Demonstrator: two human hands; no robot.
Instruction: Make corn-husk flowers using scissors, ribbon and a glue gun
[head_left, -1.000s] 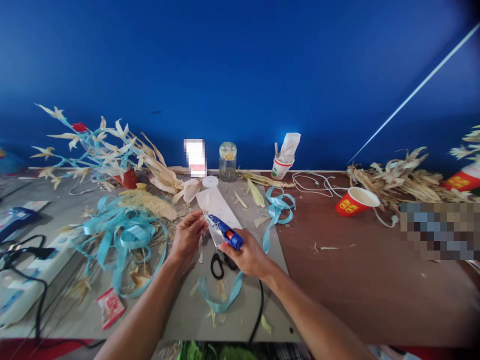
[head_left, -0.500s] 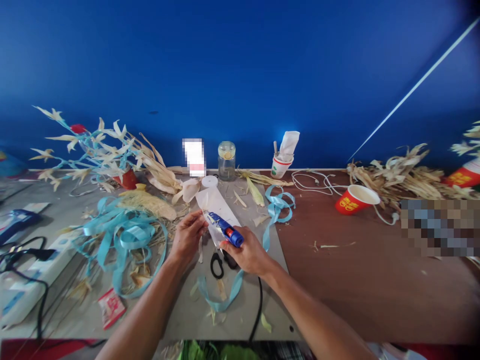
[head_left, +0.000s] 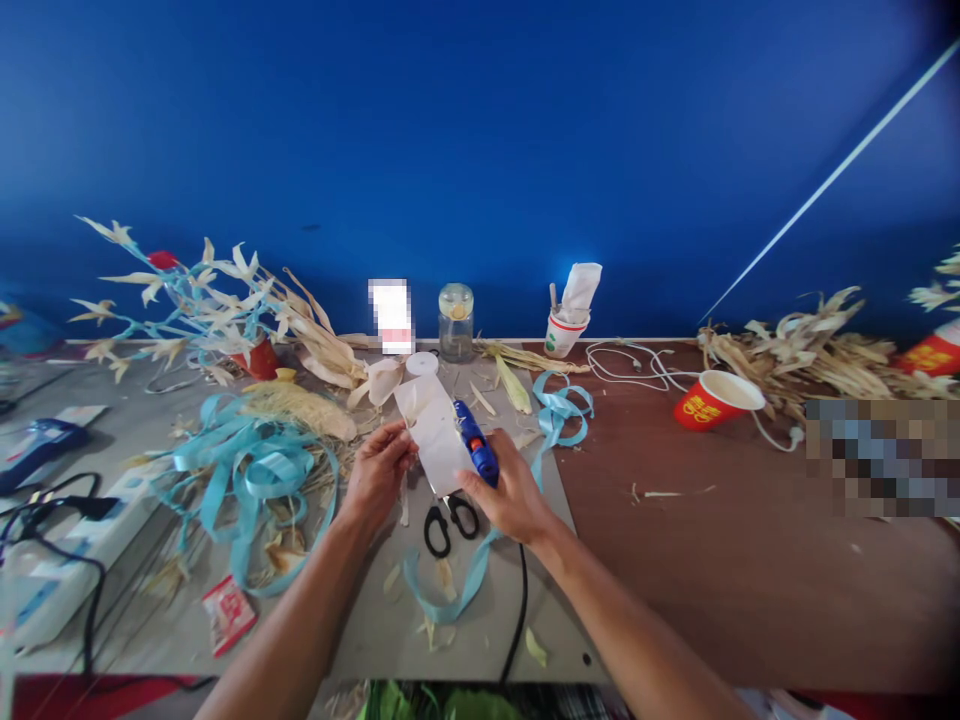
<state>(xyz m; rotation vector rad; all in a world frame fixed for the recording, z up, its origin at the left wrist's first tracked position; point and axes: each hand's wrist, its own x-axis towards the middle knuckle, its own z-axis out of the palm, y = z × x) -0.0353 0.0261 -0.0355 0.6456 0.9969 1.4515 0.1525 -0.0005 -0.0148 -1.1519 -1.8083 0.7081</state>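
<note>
My right hand (head_left: 508, 495) is wrapped round a blue hot glue gun (head_left: 475, 445), its nozzle end directed away from me. Closed in a pinch, my left hand (head_left: 380, 475) holds a small pale piece of corn husk (head_left: 415, 412), thin and hard to make out against the paper. Between the hands lies a white sheet of paper (head_left: 442, 455). Black-handled scissors (head_left: 437, 532) stick out from under its near edge. A loop of light blue ribbon (head_left: 442, 608) rests nearer to me.
A tangle of blue ribbon (head_left: 277, 470) and a white power strip (head_left: 82, 575) are at the left. Behind stand a husk-flower arrangement (head_left: 202, 290), a glass jar (head_left: 456, 335) and a white cup (head_left: 564, 335). A red paper cup (head_left: 709, 405) sits right, near dry husks (head_left: 787, 340).
My right hand has drawn the glue gun right, away from the left fingers, uncovering more paper and scissors. My left hand stays nearly in place, still pinching.
</note>
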